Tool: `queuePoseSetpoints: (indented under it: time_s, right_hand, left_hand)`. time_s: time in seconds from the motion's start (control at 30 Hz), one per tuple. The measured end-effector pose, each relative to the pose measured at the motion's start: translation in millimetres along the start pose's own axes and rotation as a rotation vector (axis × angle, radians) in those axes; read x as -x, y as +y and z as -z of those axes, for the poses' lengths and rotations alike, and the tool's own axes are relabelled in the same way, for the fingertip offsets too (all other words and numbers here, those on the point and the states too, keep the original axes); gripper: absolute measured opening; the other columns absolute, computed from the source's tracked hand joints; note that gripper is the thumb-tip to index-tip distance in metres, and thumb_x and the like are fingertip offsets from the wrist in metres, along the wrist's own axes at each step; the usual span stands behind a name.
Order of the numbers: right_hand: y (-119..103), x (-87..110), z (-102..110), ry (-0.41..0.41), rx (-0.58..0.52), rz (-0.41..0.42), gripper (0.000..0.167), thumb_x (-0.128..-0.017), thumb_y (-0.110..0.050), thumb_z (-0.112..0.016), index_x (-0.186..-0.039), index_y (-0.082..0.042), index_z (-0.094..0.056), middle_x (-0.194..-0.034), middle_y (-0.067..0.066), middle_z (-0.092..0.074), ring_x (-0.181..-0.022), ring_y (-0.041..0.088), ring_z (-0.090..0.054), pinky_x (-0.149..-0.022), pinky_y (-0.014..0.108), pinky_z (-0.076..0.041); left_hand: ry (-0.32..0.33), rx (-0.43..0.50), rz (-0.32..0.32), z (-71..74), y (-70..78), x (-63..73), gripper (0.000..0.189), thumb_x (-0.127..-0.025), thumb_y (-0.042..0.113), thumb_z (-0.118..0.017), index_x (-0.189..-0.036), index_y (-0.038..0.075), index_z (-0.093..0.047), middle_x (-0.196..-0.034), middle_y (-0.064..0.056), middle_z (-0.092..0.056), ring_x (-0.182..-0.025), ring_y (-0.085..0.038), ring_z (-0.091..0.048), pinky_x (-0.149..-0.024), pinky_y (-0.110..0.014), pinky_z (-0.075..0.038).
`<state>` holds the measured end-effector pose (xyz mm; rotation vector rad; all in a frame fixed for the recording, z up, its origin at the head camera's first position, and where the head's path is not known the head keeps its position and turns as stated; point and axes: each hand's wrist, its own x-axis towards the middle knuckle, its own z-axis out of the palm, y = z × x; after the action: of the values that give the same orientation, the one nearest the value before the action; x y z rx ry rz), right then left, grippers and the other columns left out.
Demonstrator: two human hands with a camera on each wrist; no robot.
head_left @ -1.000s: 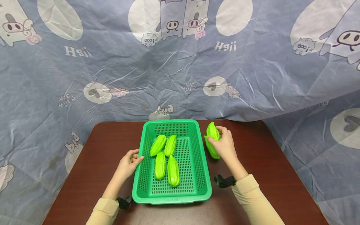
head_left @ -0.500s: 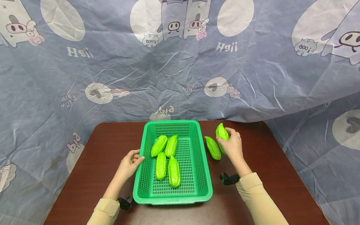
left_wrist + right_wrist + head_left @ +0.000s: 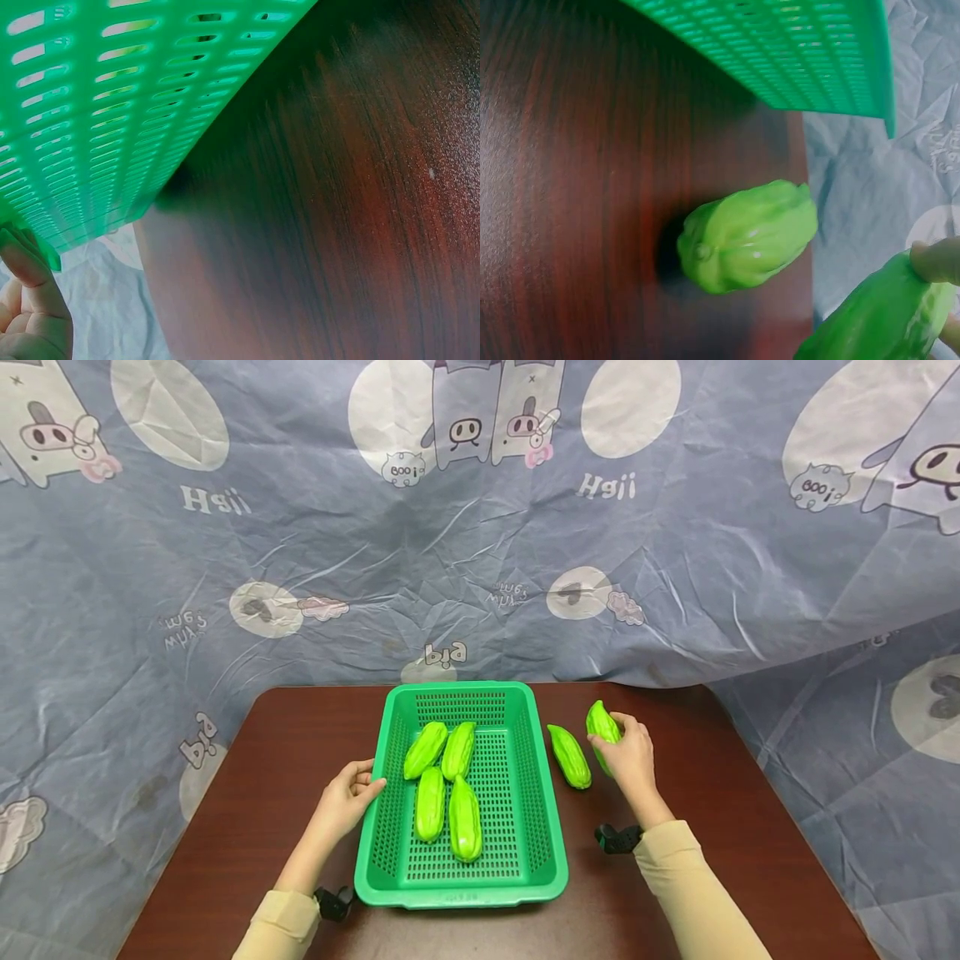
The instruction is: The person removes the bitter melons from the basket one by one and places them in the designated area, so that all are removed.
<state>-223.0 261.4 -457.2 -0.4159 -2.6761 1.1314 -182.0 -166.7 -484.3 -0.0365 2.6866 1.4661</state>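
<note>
My right hand (image 3: 628,753) grips a bright green bitter melon (image 3: 602,727) between thumb and fingers, right of the basket. In the right wrist view that held bitter melon (image 3: 885,315) shows at the lower right, with fingertips on it. A second bitter melon (image 3: 571,758) lies on the table between the basket and that hand. My left hand (image 3: 347,797) pinches the left rim of the green plastic basket (image 3: 555,827); the left wrist view shows the thumb (image 3: 26,262) at its rim. Several bitter melons, one of them nearest the front (image 3: 465,822), lie inside on the basket's left half.
The dark brown wooden table (image 3: 262,760) carries the basket at its middle. A grey-blue printed cloth (image 3: 480,568) hangs behind the table and at its sides. Black camera mounts (image 3: 619,838) sit on both wrists.
My right hand has moved right with its bitter melon, away from the other one beside the basket, then slightly lower. The left hand still holds the basket rim.
</note>
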Motion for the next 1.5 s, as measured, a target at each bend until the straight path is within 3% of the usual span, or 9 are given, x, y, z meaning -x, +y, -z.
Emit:
queuePoseSetpoints:
  time_s: [0.23, 0.47, 1.5]
  right_hand:
    - [7.8, -7.8, -5.4, 0.002, 0.011, -0.004, 0.062, -0.089, -0.020, -0.071, -0.142, 0.001, -0.047, -0.133, 0.029, -0.049, -0.119, 0.045, -0.046, -0.099, 0.056, -0.039]
    - [15.1, -13.2, -11.3, -0.012, 0.023, -0.021, 0.062, -0.090, -0.021, -0.070, -0.142, 0.003, -0.046, -0.138, 0.030, -0.047, -0.127, 0.047, -0.043, -0.105, 0.057, -0.037]
    - [31.4, -14.8, -34.7, -0.131, 0.087, -0.097, 0.062, -0.096, -0.024, -0.063, -0.145, 0.007, -0.040, -0.144, 0.033, -0.043, -0.132, 0.051, -0.039, -0.108, 0.059, -0.035]
  left_hand:
    - [-0.001, 0.016, -0.003, 0.9, 1.4, 0.1, 0.048, -0.098, 0.020, -0.062, -0.141, 0.000, -0.048, -0.112, -0.014, -0.065, -0.087, -0.013, -0.060, -0.070, -0.025, -0.049]
    - [-0.009, 0.014, 0.010, 0.3, 0.2, 0.6, 0.049, -0.099, 0.020, -0.062, -0.142, 0.002, -0.047, -0.113, -0.013, -0.063, -0.088, -0.013, -0.058, -0.072, -0.026, -0.048]
    - [0.002, 0.034, 0.020, 0.2, -3.5, -2.4, 0.049, -0.098, 0.020, -0.063, -0.141, 0.001, -0.048, -0.115, -0.014, -0.063, -0.087, -0.012, -0.058, -0.071, -0.024, -0.048]
